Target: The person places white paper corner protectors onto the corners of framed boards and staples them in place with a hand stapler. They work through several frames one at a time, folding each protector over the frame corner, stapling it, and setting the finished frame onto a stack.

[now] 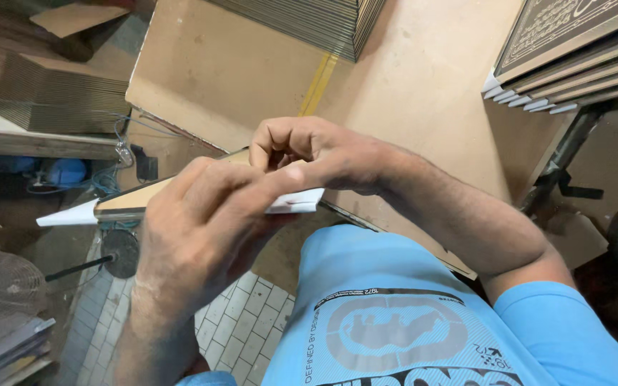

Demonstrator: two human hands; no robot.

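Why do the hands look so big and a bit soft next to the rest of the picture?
Head view: the left hand and right hand sit very close to the wide lens, so they loom large and slightly blurred; the flat board they hold stretches toward the edge; the table is evenly lit without glare; the floor on the left lies in shadow.

- Far right of my workbench (409,86), a stack of flat framed plaques (574,50): dark patterned faces, tan edges, white corner protectors.
- No packages, labels or screens that I can see.
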